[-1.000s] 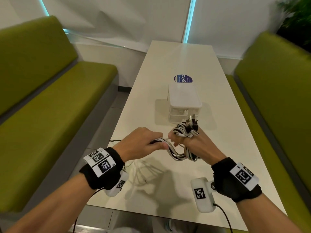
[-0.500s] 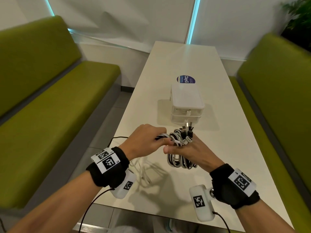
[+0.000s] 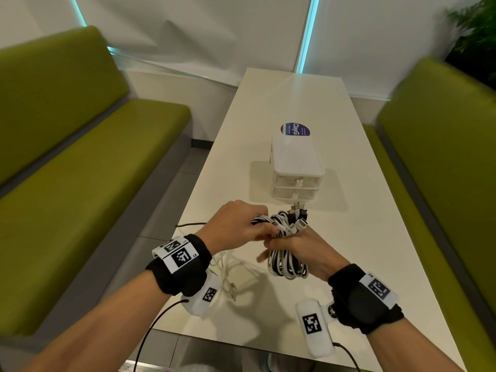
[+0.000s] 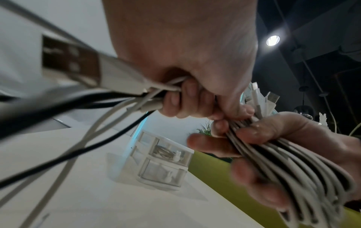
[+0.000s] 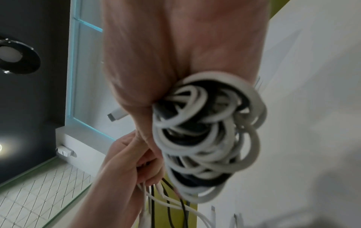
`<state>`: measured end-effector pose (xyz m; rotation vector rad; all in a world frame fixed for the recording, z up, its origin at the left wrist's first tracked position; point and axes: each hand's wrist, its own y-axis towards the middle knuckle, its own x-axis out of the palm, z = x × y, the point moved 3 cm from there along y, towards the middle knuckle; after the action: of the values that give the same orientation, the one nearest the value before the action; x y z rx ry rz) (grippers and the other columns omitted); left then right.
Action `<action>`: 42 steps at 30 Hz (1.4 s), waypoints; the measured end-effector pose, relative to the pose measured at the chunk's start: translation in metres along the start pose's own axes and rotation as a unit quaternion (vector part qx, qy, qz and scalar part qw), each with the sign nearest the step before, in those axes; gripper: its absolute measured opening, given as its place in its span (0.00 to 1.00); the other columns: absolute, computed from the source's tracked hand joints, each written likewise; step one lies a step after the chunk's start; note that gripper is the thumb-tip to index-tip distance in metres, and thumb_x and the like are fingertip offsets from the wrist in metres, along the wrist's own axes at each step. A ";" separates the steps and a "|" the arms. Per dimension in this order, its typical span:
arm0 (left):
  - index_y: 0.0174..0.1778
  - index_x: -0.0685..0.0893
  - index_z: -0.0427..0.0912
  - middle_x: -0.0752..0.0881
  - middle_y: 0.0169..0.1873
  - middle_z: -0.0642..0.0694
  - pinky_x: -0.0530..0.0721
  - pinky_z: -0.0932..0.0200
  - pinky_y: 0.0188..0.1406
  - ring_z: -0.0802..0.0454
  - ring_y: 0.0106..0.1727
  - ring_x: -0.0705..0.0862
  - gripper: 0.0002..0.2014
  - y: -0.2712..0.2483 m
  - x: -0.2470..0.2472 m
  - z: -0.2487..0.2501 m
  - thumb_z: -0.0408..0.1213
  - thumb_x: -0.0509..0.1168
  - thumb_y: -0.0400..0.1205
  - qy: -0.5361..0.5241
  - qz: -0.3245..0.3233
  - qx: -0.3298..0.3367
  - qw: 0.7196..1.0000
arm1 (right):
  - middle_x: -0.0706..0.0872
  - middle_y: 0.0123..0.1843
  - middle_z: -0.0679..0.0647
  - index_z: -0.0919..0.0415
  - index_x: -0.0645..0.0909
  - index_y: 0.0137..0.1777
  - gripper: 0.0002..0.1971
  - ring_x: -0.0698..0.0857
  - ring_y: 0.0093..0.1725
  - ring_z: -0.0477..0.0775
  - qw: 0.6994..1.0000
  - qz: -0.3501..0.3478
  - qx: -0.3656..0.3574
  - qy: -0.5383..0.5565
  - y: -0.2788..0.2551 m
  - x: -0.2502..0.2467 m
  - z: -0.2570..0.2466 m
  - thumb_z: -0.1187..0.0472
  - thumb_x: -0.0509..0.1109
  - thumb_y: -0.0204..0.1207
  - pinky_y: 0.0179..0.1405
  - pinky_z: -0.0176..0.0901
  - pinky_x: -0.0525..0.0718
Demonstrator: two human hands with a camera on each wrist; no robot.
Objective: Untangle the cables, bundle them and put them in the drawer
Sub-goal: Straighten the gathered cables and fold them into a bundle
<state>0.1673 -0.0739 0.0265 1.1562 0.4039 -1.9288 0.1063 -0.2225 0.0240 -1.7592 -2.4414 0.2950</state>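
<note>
A bundle of white and black cables (image 3: 287, 264) (image 5: 207, 135) is gripped in my right hand (image 3: 298, 248) above the near part of the table, with plugs (image 3: 296, 217) sticking up from its top. My left hand (image 3: 239, 226) (image 4: 187, 98) grips the loose cable ends (image 4: 125, 98) right beside the bundle, touching the right hand. The loose ends trail down from the left fist. The small white drawer unit (image 3: 295, 170) (image 4: 164, 162) stands just beyond the hands with both drawers closed.
More white cable (image 3: 230, 272) lies on the white table (image 3: 375, 237) under my left wrist. A round blue sticker (image 3: 295, 129) is behind the drawer unit. Green benches (image 3: 80, 183) run along both sides of the table.
The left hand has pulled the loose cables over to the top of the bundle and closed against the right hand. The bundle hangs more upright.
</note>
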 end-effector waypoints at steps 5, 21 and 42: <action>0.32 0.74 0.52 0.80 0.24 0.51 0.65 0.56 0.28 0.51 0.30 0.77 0.19 0.002 -0.003 0.000 0.62 0.69 0.76 0.027 -0.020 -0.004 0.999 | 0.87 0.49 0.67 0.71 0.81 0.53 0.14 0.88 0.55 0.65 0.997 0.033 -0.018 -0.069 0.005 0.001 -0.001 0.71 0.71 0.67 0.62 0.73 0.81; 0.65 0.83 0.59 0.84 0.35 0.59 0.74 0.58 0.39 0.56 0.37 0.79 0.22 0.002 -0.016 0.008 0.58 0.70 0.76 0.029 -0.061 -0.006 0.998 | 0.72 0.22 0.57 0.55 0.76 0.28 0.12 0.72 0.18 0.56 0.990 0.097 0.010 -0.104 0.005 0.005 0.000 0.60 0.72 0.71 0.24 0.44 0.74; 0.57 0.74 0.52 0.81 0.29 0.51 0.67 0.52 0.34 0.46 0.31 0.76 0.36 -0.011 0.015 0.037 0.80 0.49 0.70 0.181 -0.013 0.008 0.983 | 0.76 0.18 0.47 0.61 0.74 0.29 0.13 0.79 0.18 0.54 0.972 0.117 0.042 -0.201 -0.006 0.005 0.023 0.69 0.68 0.74 0.21 0.40 0.75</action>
<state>0.1341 -0.0977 0.0314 1.5252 0.5999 -1.7446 0.0946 -0.2215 0.0033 -2.1253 -2.4155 0.8421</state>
